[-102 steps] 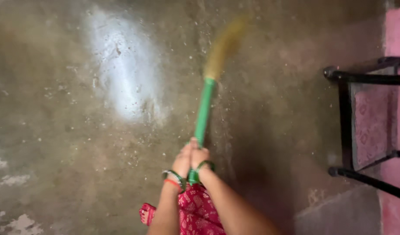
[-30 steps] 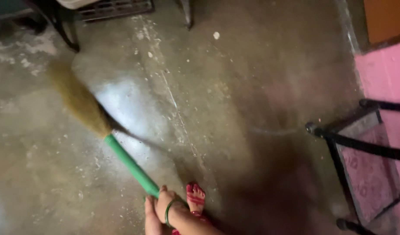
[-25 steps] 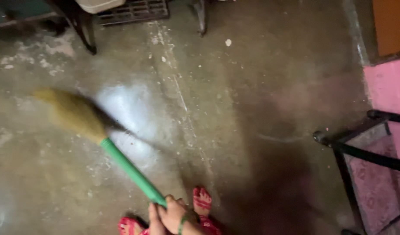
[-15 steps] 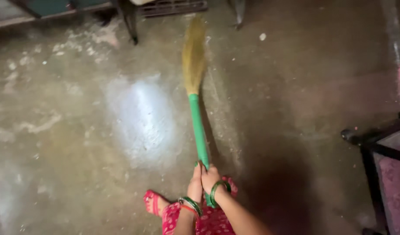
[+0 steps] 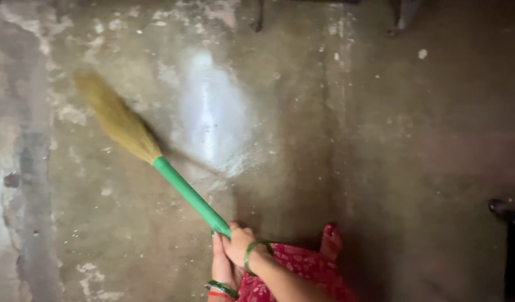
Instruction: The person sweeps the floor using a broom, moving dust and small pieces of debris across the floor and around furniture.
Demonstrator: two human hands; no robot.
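Both my hands grip the lower end of a broom's green handle (image 5: 187, 193). My right hand (image 5: 239, 244) wears a green bangle and sits on top. My left hand (image 5: 220, 265), with green and red bangles, holds just below it. The straw-coloured bristles (image 5: 116, 118) reach up and to the left, low over the grey concrete floor (image 5: 352, 140). White specks of dirt lie scattered over the floor.
My foot in a red sandal (image 5: 331, 241) stands to the right of my hands, over red patterned cloth (image 5: 302, 274). A black metal frame (image 5: 506, 223) pokes in at the right edge. Dark furniture legs (image 5: 258, 19) stand at the top.
The broom has swung from pointing straight ahead to pointing up-left. The view has shifted left, so the black frame sits nearer the right edge.
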